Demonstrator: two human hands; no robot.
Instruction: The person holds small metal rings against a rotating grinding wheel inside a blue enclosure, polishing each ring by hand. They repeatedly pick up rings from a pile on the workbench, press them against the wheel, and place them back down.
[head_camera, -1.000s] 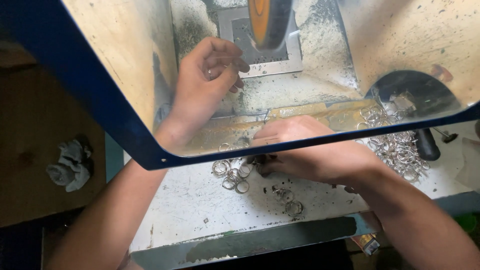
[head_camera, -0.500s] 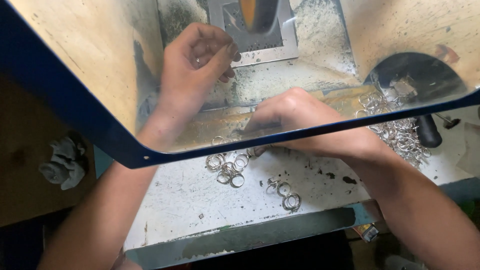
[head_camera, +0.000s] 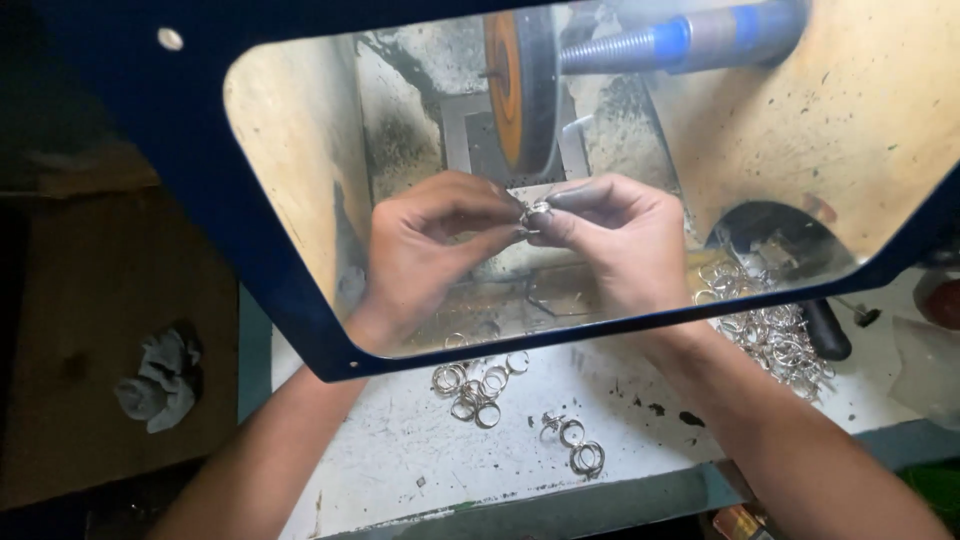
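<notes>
Head view: your left hand (head_camera: 425, 250) and right hand (head_camera: 610, 235) pinch one small ring (head_camera: 537, 212) between fingertips — steadying it (behind the shield (head_camera: 300, 300)) below the wheel (head_camera: 520, 85).

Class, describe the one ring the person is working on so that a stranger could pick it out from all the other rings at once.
Find the orange wheel behind the blue-framed clear shield. Just below it, the left hand and right hand meet fingertip to fingertip, pinching one small silver ring. It is the only ring held up in the air; the loose rings lie on the white bench.
</notes>
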